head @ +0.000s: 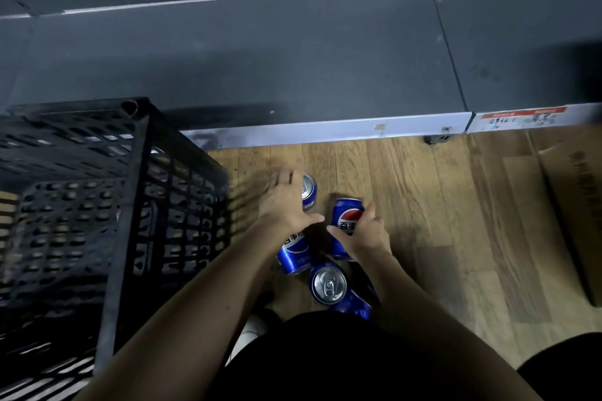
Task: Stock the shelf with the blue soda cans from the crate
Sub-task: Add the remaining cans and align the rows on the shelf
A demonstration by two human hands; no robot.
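Observation:
Several blue soda cans lie or stand on the wooden floor in front of me. My right hand (366,236) grips one blue can (347,216) by its side, logo facing up. My left hand (286,202) is spread with straight fingers, reaching over a farther can (308,189) whose silver top shows. Another can (294,252) lies under my left wrist. A fourth can (329,285) stands nearest me, top up. The black plastic crate (123,205) stands to the left. The dark grey bottom shelf (293,68) lies bare beyond the cans.
A flattened cardboard box (560,215) lies on the floor at the right. The shelf's pale front edge (342,132) carries a red-and-white price label (521,117). My dark-clothed knees and a white shoe (250,332) fill the bottom of the view.

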